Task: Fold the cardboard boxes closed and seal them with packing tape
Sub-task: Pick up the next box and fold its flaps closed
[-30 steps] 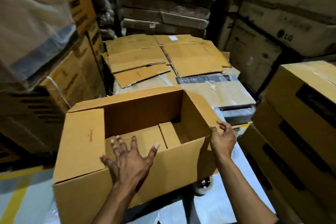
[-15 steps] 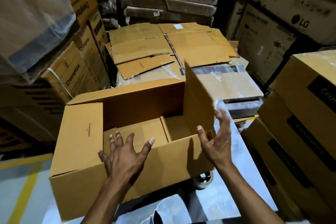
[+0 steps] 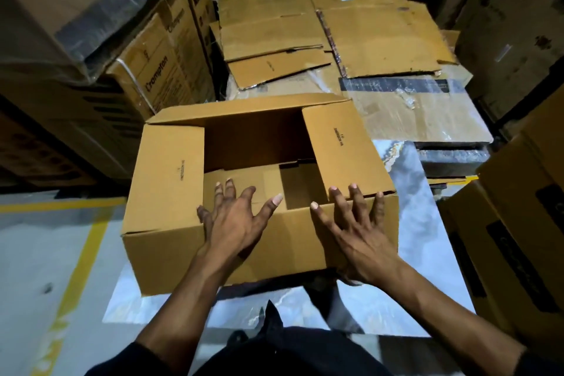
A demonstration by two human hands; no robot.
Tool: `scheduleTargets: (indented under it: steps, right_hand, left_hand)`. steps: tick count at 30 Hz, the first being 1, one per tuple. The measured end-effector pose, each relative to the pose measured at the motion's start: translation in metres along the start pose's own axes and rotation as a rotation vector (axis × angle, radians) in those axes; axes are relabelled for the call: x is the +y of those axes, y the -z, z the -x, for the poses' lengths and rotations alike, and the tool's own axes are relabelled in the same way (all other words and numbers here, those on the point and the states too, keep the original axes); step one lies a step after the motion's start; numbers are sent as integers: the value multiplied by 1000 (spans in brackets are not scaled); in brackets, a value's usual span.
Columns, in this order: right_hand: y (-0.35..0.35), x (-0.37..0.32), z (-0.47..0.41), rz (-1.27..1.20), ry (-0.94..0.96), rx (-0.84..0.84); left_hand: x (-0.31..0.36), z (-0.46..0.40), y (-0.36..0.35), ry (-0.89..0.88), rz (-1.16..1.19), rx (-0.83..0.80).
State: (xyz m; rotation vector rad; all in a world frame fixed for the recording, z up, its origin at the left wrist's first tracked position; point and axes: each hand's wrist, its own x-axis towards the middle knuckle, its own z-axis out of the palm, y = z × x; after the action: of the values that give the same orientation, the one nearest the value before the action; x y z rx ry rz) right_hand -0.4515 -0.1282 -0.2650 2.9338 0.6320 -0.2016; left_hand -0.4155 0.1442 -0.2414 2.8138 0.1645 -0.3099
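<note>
sleeves [image 3: 131, 357]: dark, pushed up | forearms: bare | hands [image 3: 235, 223]: 2, no gloves

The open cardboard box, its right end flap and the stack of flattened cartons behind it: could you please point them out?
open cardboard box [image 3: 171, 256]: head view, near side wall.
right end flap [image 3: 345, 149]: head view, flap's middle.
flattened cartons [image 3: 381, 36]: head view, top sheet.

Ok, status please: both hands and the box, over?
Left hand and right hand open, spread over near wall. Cardboard box unsealed, two end flaps folded in. Nothing in the way.
</note>
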Motion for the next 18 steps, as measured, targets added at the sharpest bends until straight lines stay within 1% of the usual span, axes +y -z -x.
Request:
scheduleTargets:
  steps: [2, 4, 5, 7, 8, 12, 13, 15, 18]
  right_hand:
    - [7, 2, -1, -3, 6, -40]
    - [22, 10, -4, 18, 62, -113]
    - [33, 15, -7, 8, 82, -223]
    - [63, 26, -17, -82, 104, -510]
    - [79, 29, -24, -136, 115, -602]
    - [126, 45, -55, -309, 197, -772]
    - [134, 51, -60, -361, 229, -798]
    - [149, 62, -72, -502, 317, -784]
    - [167, 80, -83, -724, 365, -639]
  left_hand:
    - [-2, 1, 4, -29, 9, -29]
    - [-5, 3, 9, -47, 28, -84]
    - [-6, 4, 13, -51, 32, -130]
    - [-5, 6, 23, -67, 20, -231]
    - [-4, 7, 29, -81, 12, -270]
    - [11, 10, 69, -144, 61, -333]
    - [16, 12, 80, -160, 73, -336]
    - [26, 16, 102, -213, 88, -306]
    - [37, 24, 130, -286, 120, -198]
